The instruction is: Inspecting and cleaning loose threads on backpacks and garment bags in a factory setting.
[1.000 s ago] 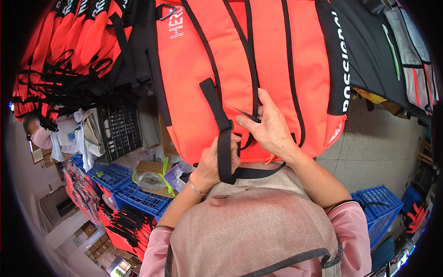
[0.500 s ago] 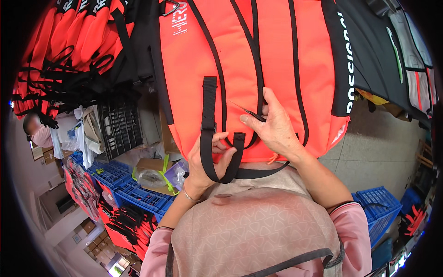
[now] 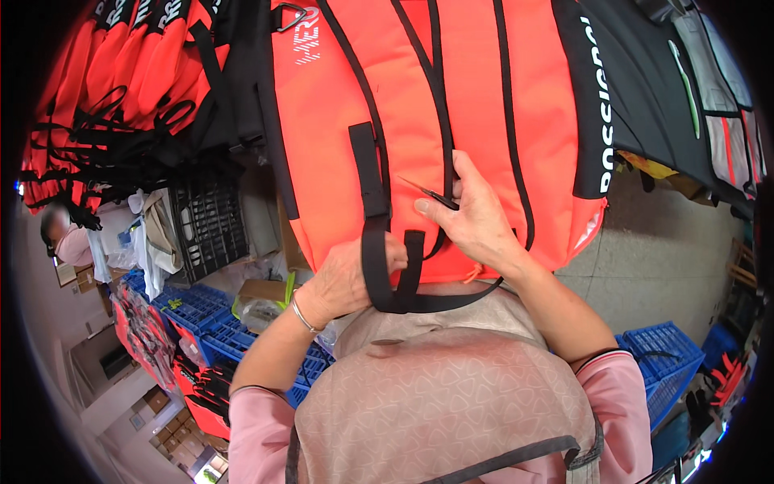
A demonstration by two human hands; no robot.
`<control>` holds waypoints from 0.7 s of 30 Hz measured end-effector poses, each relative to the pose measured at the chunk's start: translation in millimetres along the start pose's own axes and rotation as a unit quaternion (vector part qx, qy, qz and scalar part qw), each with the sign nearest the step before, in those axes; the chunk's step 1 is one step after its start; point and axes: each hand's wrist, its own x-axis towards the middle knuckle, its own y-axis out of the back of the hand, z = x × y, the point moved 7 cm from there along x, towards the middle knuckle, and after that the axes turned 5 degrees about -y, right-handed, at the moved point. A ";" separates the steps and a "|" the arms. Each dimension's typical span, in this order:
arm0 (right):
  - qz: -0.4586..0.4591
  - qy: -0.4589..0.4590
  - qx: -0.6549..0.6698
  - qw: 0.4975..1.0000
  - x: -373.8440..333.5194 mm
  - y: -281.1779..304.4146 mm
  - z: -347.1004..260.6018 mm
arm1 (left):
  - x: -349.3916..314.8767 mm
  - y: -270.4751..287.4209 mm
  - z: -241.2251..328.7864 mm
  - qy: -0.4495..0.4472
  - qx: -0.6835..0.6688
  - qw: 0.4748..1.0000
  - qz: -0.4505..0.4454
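Observation:
A large orange-red backpack (image 3: 476,97) with black trim lies in front of me, its shoulder straps facing up. My left hand (image 3: 351,278) is closed at the black webbing strap (image 3: 375,266) at the bag's near end. Its fingers curl in behind the strap's loop, partly hidden by it. My right hand (image 3: 482,218) rests on the shoulder strap to the right. Between its thumb and fingers is a slim pointed tool (image 3: 439,198) with a dark body, its thin tip pointing left; its exact kind is unclear.
Several similar orange-red bags (image 3: 137,64) hang at the far left, black straps dangling. Below them stand a black crate (image 3: 210,230) and blue crates (image 3: 193,306). Another blue crate (image 3: 661,363) is at the right. A person (image 3: 68,234) in pink is farther off left.
My left hand has turned, palm now hidden, and its fingers have curled further in behind the strap loop; the left elbow swung outward. My right hand keeps the tool; the backpack shifted slightly left.

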 end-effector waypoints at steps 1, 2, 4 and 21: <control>0.013 -0.002 -0.026 1.000 0.3 -0.2 0.3 | 2.2 -4.7 5.8 -0.036 -0.025 0.998 -0.053; 0.025 -0.005 -0.051 0.998 0.1 0.3 0.5 | 2.0 -10.6 11.7 -0.072 -0.050 0.991 -0.105; 0.017 0.001 -0.028 0.999 0.3 2.1 -0.9 | 6.8 -3.0 13.9 -0.092 -0.064 0.992 -0.053; 0.036 0.073 -0.464 0.882 -45.4 26.6 -56.3 | -188.7 74.9 -84.3 0.429 0.078 0.882 0.179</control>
